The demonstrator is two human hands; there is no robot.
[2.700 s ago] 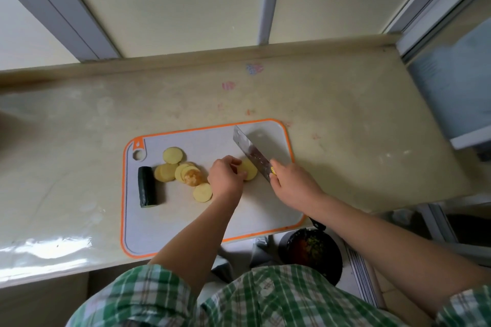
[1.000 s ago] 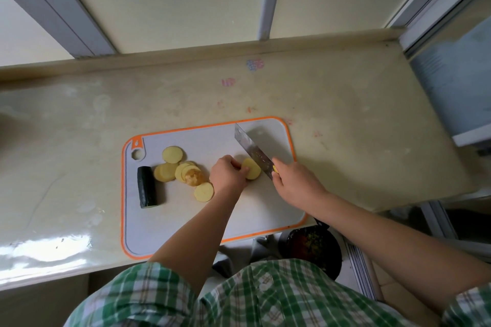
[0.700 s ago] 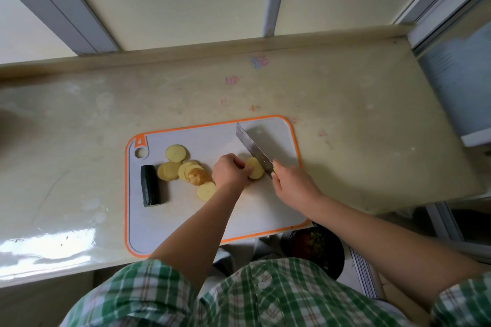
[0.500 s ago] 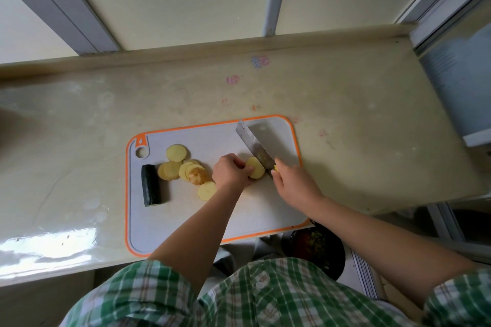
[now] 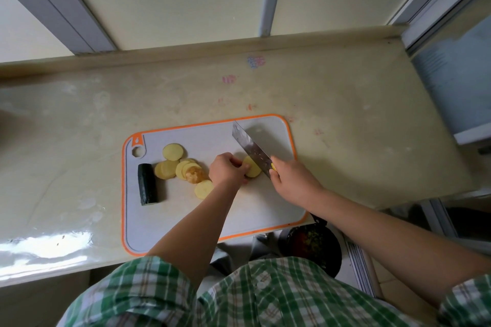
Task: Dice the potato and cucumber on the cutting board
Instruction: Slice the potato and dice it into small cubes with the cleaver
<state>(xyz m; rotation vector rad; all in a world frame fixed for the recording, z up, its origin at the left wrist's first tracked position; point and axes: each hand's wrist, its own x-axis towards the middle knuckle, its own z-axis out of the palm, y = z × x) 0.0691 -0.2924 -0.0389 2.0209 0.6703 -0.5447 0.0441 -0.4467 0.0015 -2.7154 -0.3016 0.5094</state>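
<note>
A grey cutting board [image 5: 260, 210] with an orange rim lies on the beige counter. On its left part sit several round potato slices [image 5: 174, 152] and a dark green cucumber piece [image 5: 147, 188]. My left hand [image 5: 226, 170] presses a stack of potato slices [image 5: 252, 167] at the board's middle, fingers curled on it. My right hand [image 5: 291, 182] grips the handle of a cleaver [image 5: 249, 147]; its blade slants up-left and its edge rests against the right side of the held stack.
The beige counter [image 5: 358, 127] runs to a raised back ledge under a window frame. Below the counter's front edge stands a dark bowl [image 5: 313, 245] with red and green scraps. A grey-blue cabinet [image 5: 457, 82] is at the right.
The cleaver has kept working at the held potato stack, its blade rising and dropping slightly. The loose slices and the cucumber have stayed in place.
</note>
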